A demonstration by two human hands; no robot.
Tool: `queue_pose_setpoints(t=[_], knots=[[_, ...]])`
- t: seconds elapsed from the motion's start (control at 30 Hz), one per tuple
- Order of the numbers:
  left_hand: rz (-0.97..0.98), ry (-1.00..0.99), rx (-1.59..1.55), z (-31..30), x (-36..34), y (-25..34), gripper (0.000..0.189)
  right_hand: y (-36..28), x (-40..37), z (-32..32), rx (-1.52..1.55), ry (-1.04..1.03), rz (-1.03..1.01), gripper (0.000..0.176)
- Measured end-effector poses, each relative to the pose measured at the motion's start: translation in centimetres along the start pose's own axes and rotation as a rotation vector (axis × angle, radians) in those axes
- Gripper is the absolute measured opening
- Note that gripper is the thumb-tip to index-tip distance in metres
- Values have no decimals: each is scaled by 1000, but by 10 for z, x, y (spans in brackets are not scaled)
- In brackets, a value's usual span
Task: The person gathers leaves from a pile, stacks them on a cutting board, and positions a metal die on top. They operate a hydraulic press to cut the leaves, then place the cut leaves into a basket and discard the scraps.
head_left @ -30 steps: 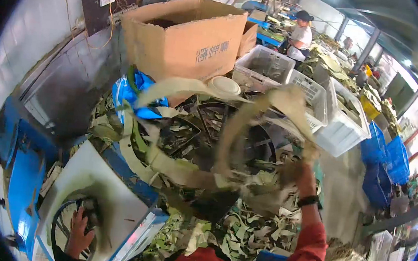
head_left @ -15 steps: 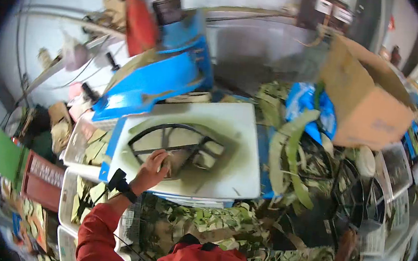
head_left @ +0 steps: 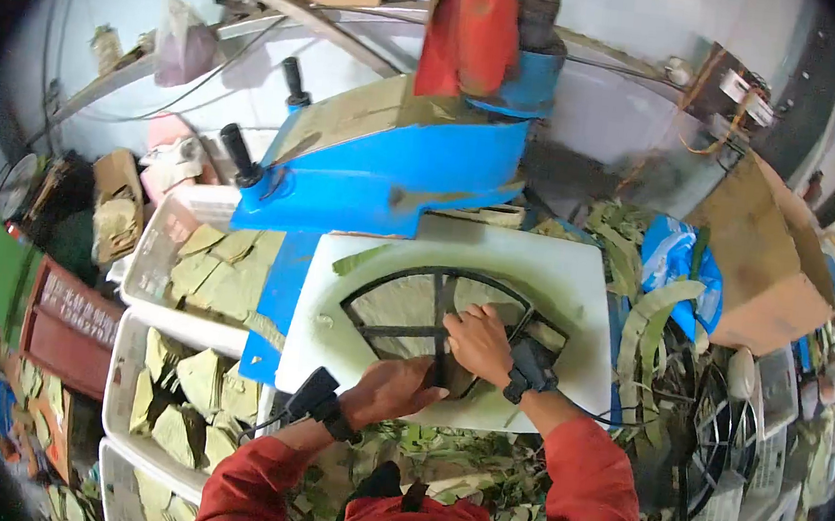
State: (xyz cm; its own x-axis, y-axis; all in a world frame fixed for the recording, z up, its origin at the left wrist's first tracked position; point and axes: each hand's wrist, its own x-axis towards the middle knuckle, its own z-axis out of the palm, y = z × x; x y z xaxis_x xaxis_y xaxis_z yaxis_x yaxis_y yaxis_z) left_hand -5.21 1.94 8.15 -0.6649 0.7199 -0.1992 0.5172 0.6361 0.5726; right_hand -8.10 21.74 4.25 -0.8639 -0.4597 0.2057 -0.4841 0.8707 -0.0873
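A black fan-shaped cutting die [head_left: 399, 331] with inner dividers lies on a white cutting board [head_left: 585, 297]. Pale green sheet material [head_left: 403, 301] shows through its openings. My right hand [head_left: 480, 345] has its bent fingers over the die's middle divider. At the die's near left edge, my left hand [head_left: 390, 391] is closed against the frame with the thumb pointing right; its other fingertips are partly hidden. Each wrist wears a dark strap with a small device. A green scrap [head_left: 359, 259] lies at the board's far left corner.
A blue machine arm [head_left: 385, 182] with two black handles extends behind the board. White crates [head_left: 129, 383] of cut pieces line the left. To the right are curved offcuts [head_left: 647, 333], more black dies [head_left: 723, 431] and a cardboard box [head_left: 754, 263]. Scraps [head_left: 419, 454] lie below the board.
My right hand has come from the black dies on the right onto the die on the board. My left hand has shifted to its near edge. The view has shifted, moving the board rightward.
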Motion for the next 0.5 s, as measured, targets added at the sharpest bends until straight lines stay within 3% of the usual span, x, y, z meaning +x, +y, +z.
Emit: queue_pose_setpoints(t=[0.03, 0.1, 0.13, 0.2, 0.27, 0.33, 0.4, 0.47, 0.5], knots=[[136, 188, -80, 3, 1, -4, 48, -7, 0, -13, 4, 21, -3, 20], [38, -8, -1, -7, 0, -6, 50, -25, -2, -32, 31, 172, -28, 15], [18, -122, 4, -12, 3, -10, 51, -34, 0, -36, 23, 30, -7, 13], [340, 84, -430, 11, 15, -35, 53, -49, -6, -49, -29, 90, -17, 16], [193, -146, -206, -30, -1, -2, 48, -51, -31, -42, 77, 166, 137, 16], [524, 99, 104, -43, -8, 22, 38, -46, -71, -75, 245, 96, 368, 18], [699, 128, -199, -68, -11, 44, 38, -33, -129, -98, 343, 84, 642, 24], [614, 125, -275, -84, 1, 38, 32, -18, -204, -87, 228, 358, 806, 27], [534, 154, -195, -86, 12, 27, 32, -12, -243, -82, 23, 460, 874, 20]])
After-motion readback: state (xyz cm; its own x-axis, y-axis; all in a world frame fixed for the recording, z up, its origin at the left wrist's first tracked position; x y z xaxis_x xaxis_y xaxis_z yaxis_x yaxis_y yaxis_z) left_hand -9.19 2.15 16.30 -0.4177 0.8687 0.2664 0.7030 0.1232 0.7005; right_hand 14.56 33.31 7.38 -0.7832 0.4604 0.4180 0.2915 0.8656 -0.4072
